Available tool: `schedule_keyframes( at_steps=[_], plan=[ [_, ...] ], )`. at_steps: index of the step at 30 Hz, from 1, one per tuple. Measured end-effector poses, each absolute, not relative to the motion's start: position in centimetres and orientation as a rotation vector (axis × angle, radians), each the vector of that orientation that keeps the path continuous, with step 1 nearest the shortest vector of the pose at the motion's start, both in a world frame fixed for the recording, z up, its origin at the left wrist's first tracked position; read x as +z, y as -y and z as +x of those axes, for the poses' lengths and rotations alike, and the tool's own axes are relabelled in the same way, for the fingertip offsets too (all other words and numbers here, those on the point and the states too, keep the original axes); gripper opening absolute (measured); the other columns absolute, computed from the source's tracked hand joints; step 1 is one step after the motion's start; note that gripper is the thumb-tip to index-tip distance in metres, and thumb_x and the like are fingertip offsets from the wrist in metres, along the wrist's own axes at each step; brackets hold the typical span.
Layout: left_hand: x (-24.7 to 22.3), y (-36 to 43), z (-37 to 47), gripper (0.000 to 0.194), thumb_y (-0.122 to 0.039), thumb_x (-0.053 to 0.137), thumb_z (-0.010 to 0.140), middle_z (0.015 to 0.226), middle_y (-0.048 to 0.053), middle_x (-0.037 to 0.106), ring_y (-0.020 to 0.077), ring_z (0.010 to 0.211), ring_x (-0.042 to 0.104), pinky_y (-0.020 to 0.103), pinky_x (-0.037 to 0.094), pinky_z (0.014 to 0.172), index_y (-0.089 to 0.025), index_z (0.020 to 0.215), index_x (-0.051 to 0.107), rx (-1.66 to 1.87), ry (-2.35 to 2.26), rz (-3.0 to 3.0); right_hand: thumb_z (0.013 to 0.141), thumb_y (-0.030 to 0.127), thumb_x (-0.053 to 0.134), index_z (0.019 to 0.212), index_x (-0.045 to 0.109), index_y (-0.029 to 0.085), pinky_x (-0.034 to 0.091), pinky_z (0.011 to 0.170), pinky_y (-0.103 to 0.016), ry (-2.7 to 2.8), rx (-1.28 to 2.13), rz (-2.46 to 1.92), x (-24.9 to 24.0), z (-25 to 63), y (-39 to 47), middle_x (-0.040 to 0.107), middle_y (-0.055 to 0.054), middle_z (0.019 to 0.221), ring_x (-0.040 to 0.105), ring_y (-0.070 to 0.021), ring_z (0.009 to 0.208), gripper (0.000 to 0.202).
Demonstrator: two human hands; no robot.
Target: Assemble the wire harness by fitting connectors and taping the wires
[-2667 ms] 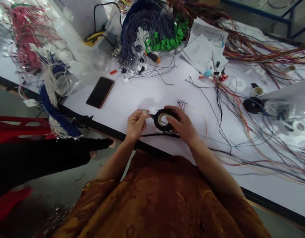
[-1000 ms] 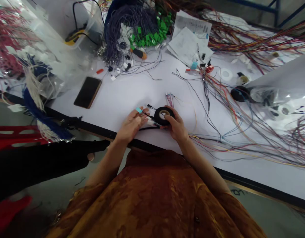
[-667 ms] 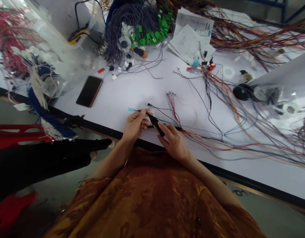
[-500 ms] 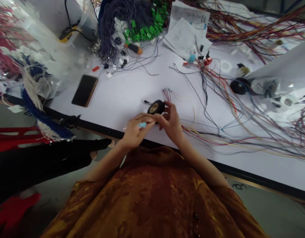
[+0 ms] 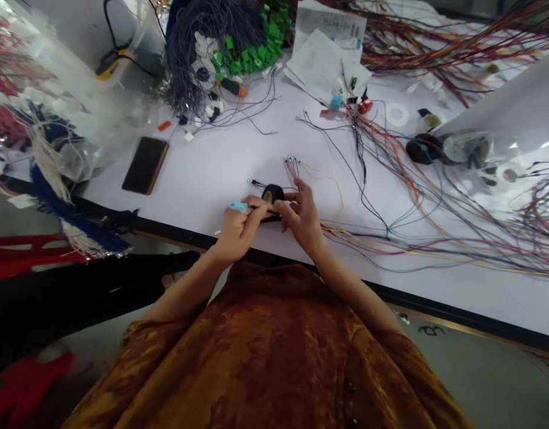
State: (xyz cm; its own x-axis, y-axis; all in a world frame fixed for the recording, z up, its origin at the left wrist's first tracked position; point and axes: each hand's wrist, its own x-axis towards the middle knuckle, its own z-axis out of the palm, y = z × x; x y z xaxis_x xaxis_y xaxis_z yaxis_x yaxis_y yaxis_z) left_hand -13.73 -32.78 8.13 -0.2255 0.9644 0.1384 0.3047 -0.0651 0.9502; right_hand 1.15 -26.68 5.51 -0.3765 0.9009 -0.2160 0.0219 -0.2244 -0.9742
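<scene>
A roll of black tape [image 5: 274,192] stands at the fingertips of both hands, close to the table's front edge. My left hand [image 5: 237,231] is closed, its thumb and fingers pinched at the near side of the roll. A small light-blue piece [image 5: 237,207] pokes out between its fingers; its kind is unclear. My right hand [image 5: 305,220] is closed too, thumb and forefinger pinching at the wires by the tape, other fingers bent behind. Thin wires with metal tips [image 5: 292,164] stick out beyond the right hand, and coloured wires [image 5: 341,231] trail off to the right.
A phone [image 5: 146,165] lies to the left. Farther back are dark wires with green connectors [image 5: 252,56], an orange-black screwdriver [image 5: 233,87] and paper sheets [image 5: 321,62]. Loose wires spread over the right side, near another black tape roll [image 5: 423,149]. Blue and white wires [image 5: 73,202] hang over the front edge.
The tape roll has shifted slightly left and is turned differently between the hands. More of the light-blue piece shows on top of my left hand. The whole view has shifted a little.
</scene>
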Motion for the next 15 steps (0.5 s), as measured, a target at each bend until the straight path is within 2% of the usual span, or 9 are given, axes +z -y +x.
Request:
schedule_keyframes(
  at_steps=[2, 4, 7, 10, 12, 15],
  plan=[
    [8.6, 33.4, -13.6, 0.031, -0.044, 0.056, 0.094, 0.095, 0.007, 0.074, 0.0193, 0.097, 0.07, 0.033, 0.057, 0.094, -0.02, 0.083, 0.073, 1.224, -1.513, 1.516, 0.077, 0.04, 0.067, 0.13, 0.042, 0.022, 0.035, 0.038, -0.018, 1.175, 1.912, -1.194, 5.1, 0.4, 24.9, 0.056, 0.002, 0.084, 0.041, -0.0054, 0.049, 0.061],
    [8.1, 33.6, -13.8, 0.031, -0.044, 0.056, 0.094, 0.096, 0.008, 0.074, 0.0189, 0.094, 0.071, 0.033, 0.058, 0.091, -0.019, 0.085, 0.072, 1.286, -1.479, 1.379, 0.076, 0.034, 0.064, 0.118, 0.049, 0.02, 0.027, 0.035, -0.017, 1.01, 2.082, -1.204, 4.6, 0.7, 23.8, 0.052, 0.005, 0.072, 0.036, -0.0042, 0.044, 0.048],
    [6.0, 32.9, -14.4, 0.035, -0.051, 0.057, 0.091, 0.094, 0.008, 0.074, 0.0163, 0.083, 0.072, 0.03, 0.062, 0.077, -0.018, 0.087, 0.068, 1.509, -1.455, 0.88, 0.074, 0.03, 0.06, 0.121, 0.048, 0.023, 0.023, 0.036, -0.017, 0.926, 2.094, -1.15, 4.3, 2.3, 23.7, 0.055, 0.004, 0.077, 0.04, -0.0041, 0.045, 0.049],
    [3.9, 32.0, -14.6, 0.037, -0.055, 0.063, 0.086, 0.101, 0.008, 0.073, 0.0153, 0.088, 0.072, 0.028, 0.061, 0.079, -0.019, 0.094, 0.067, 1.52, -1.315, 0.644, 0.076, 0.033, 0.06, 0.132, 0.041, 0.029, 0.03, 0.038, -0.017, 1.025, 1.993, -1.114, 4.3, 3.9, 24.6, 0.059, 0.002, 0.091, 0.05, -0.0058, 0.051, 0.059],
    [2.9, 31.5, -14.1, 0.038, -0.05, 0.072, 0.08, 0.106, 0.007, 0.072, 0.0153, 0.091, 0.071, 0.028, 0.059, 0.082, -0.02, 0.102, 0.068, 1.433, -1.242, 0.714, 0.078, 0.037, 0.06, 0.133, 0.039, 0.03, 0.037, 0.041, -0.019, 1.079, 1.972, -1.128, 4.1, 4.5, 25.1, 0.06, 0.0, 0.1, 0.053, -0.0069, 0.055, 0.059],
    [2.5, 31.1, -12.9, 0.032, -0.042, 0.077, 0.077, 0.096, 0.006, 0.072, 0.0129, 0.08, 0.069, 0.026, 0.058, 0.077, -0.018, 0.098, 0.072, 1.369, -1.3, 0.858, 0.08, 0.043, 0.061, 0.131, 0.04, 0.027, 0.048, 0.051, -0.025, 1.279, 1.883, -1.214, 3.8, 5.3, 25.5, 0.06, -0.004, 0.107, 0.06, -0.0126, 0.068, 0.058]
  ],
)
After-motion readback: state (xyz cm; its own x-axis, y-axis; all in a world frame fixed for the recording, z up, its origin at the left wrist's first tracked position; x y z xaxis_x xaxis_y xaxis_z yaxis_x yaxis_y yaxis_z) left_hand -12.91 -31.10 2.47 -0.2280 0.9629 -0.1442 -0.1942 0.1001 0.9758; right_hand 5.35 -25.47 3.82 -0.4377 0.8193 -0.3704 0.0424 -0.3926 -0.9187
